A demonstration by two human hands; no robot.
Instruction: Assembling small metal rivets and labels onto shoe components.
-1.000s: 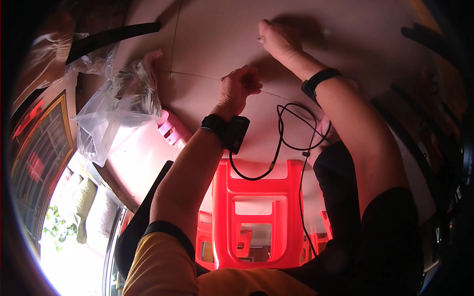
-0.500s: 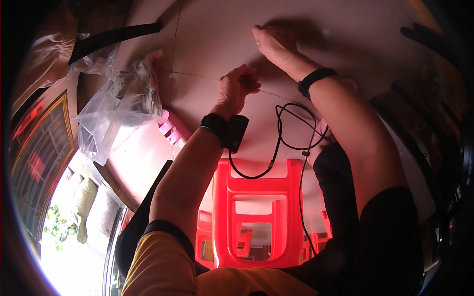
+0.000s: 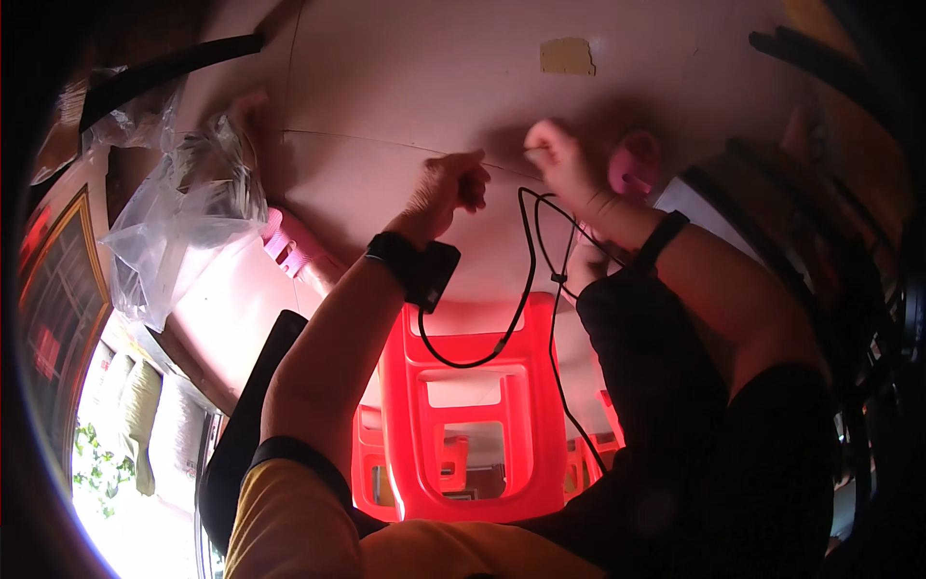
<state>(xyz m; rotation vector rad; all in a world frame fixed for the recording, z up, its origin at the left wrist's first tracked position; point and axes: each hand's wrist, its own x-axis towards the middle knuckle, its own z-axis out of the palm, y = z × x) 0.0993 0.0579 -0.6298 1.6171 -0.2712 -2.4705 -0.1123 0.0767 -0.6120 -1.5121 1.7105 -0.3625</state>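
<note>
A red plastic stool [image 3: 398, 425], lower centre; clear plastic bag [image 3: 149, 246], left. A black cable [image 3: 559, 278] loops mid-frame near the left hand [image 3: 447, 193] and blurred right hand [image 3: 562, 164], both loosely curled; whether holding anything, I cannot tell. A flat tan piece [image 3: 567, 56] lies at upper centre.

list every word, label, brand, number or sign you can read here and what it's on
None can be read.
Gold-edged dark panel at the far left: blurred marks, too unclear to tell whether they are writing.
Black box at the left wrist: no legible marking.
Tan flat piece: no writing visible.
Red stool: no writing visible.
Clear plastic bag: no legible print.
</note>
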